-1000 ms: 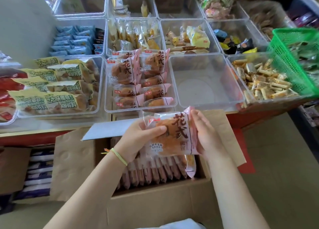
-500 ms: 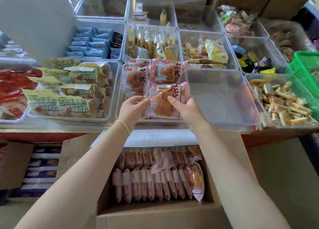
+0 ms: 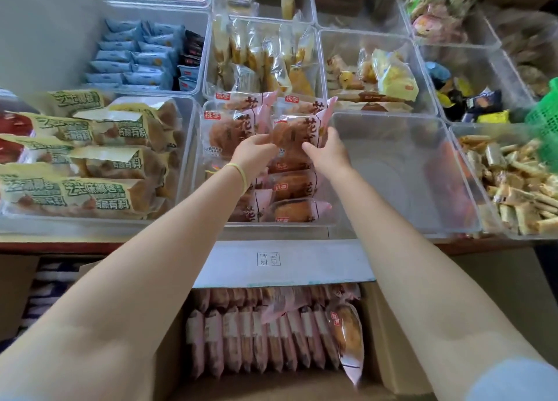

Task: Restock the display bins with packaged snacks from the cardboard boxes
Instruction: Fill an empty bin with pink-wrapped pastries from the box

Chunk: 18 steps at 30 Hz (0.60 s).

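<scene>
Two hands are seen extended over the clear display bin (image 3: pixel 330 171) of pink-wrapped pastries, further forward than half a second ago, when the pink pastry packet (image 3: pixel 297 135) was held over the bin's near edge. The packet is now held at the bin's far right part, upright and leaning against the packets already stacked at the far wall. The camera view is also shifted forward, so that the cardboard box (image 3: pixel 389 340) is seen lower in frame.

Left hand (image 3: pixel 252 154): fingers are curled, with thumb and fingertips pinching the packet's left edge. A yellow band (image 3: pixel 240 174) is worn on this wrist. Right hand (image 3: pixel 327 153): fingers are curled round the packet's right edge, thumb laid on the front face. The packet is gripped by both hands; whether its lower edge is resting on the packets beneath cannot be told.

The box is placed below the counter edge, flaps open, with pink packets stood on edge in rows; one packet (image 3: pixel 347 340) is leaned askew at its right end. An unfilled clear bin (image 3: pixel 401 171) is set just right of the pastry bin, touching it. A bin of green-labelled bread packs (image 3: pixel 75 159) is set to the left.
</scene>
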Available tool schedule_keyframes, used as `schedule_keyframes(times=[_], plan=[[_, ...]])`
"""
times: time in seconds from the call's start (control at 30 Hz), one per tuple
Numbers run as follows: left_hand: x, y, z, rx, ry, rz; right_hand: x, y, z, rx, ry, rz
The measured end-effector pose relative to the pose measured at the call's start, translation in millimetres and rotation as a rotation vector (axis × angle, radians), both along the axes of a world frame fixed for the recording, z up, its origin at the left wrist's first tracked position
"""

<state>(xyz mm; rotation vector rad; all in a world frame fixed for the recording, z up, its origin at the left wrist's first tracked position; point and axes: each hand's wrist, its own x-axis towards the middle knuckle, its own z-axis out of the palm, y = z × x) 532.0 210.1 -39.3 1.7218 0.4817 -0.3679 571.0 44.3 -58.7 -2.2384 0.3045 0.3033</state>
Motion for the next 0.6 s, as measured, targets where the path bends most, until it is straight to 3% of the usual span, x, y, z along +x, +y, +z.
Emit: schedule_keyframes(times=[0.17, 0.37, 0.43, 0.5, 0.6], plan=[[-7.3, -0.5, -4.0, -0.007, -0.006, -0.063, -13.1, 1.7, -2.0, 0.009, 0.044, 0.021], [-52.9, -0.3, 10.0, 0.06, -0.113, -0.047, -74.1, 0.3, 43.2, 0.193, 0.021, 0.036], [-81.5, 3.1, 10.7, 0.118, -0.19, -0.086, -114.1, -2.9, 65.9, 0.283, 0.139, 0.181], [-111.3, 6.1, 10.2, 0.204, -0.256, -0.132, -158.5, -7.9, 85.1, 0.334, 0.377, 0.42], [-153.8, 4.4, 15.3, 0.351, -0.407, -0.113, -213.3, -13.8, 86.7, 0.096, 0.679, 0.689]])
